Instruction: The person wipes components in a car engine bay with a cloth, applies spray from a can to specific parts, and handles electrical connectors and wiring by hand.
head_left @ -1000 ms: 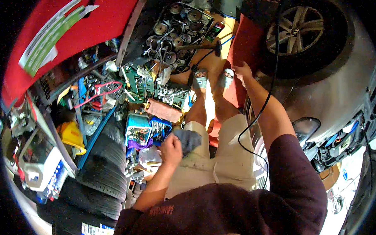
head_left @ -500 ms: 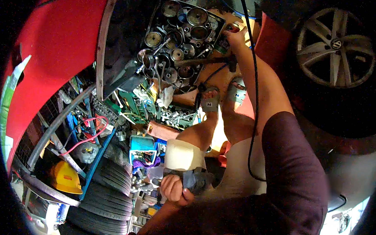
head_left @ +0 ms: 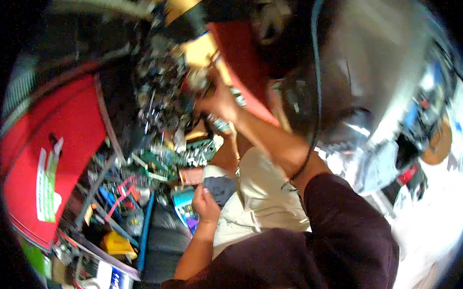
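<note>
My left hand is closed on a dark grey cloth above my left thigh, at the lower middle. My right hand reaches forward at the upper middle, smeared by motion. Beside its fingers is a blurred, pale rounded object; whether the hand grips it is unclear. Beyond it lies a cluttered mass of metal parts, and a red panel or mat is to the right. My feet in sandals are partly hidden by the right arm.
At left are a red car panel, a blue-framed rack of tools, a yellow plastic item and tyres. Green tool cases lie centrally. A grey car body is at right; a hanging cable crosses by my arm.
The view has swung and blurred. My right hand, higher up by a can half a second ago, now appears lower and further left. My left hand still holds the cloth, shown higher in frame.
</note>
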{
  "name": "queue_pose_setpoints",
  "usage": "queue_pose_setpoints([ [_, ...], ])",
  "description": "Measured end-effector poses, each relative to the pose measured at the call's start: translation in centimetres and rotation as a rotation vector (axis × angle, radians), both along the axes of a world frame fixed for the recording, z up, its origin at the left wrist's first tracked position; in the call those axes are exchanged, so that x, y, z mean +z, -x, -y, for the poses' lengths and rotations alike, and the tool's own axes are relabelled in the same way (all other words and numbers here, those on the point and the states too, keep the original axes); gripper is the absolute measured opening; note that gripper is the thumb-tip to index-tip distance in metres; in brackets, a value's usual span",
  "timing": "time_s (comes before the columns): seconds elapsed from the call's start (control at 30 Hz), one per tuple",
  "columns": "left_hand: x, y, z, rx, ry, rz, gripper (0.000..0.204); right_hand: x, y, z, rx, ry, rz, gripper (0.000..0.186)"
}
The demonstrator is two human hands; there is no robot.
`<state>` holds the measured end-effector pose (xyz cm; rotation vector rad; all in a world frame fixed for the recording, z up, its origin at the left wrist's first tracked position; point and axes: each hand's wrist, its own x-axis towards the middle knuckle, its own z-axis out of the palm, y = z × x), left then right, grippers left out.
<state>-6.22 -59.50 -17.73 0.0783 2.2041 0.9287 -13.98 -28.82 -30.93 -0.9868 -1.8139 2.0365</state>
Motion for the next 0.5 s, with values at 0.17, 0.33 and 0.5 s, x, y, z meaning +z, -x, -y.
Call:
queue_pose_setpoints([
  [0.17, 2.9, 1.0, -4.3, 0.049, -0.406, 0.366, 0.102, 23.0, -12.1, -2.8, 0.225, 0.204, -0.218, 0.111],
  [0.33, 14.2, 0.6, -17.1, -1.026, -0.305, 0.379, 0.078, 33.6, -24.3, -4.6, 0.274, -0.148, -0.13, 0.101],
  [0.5, 15.8, -7.7, -21.5, -1.006, -0.51, 0.321, 0.077, 36.0, -31.6, -2.5, -0.184, -0.457, -0.065, 0.096],
])
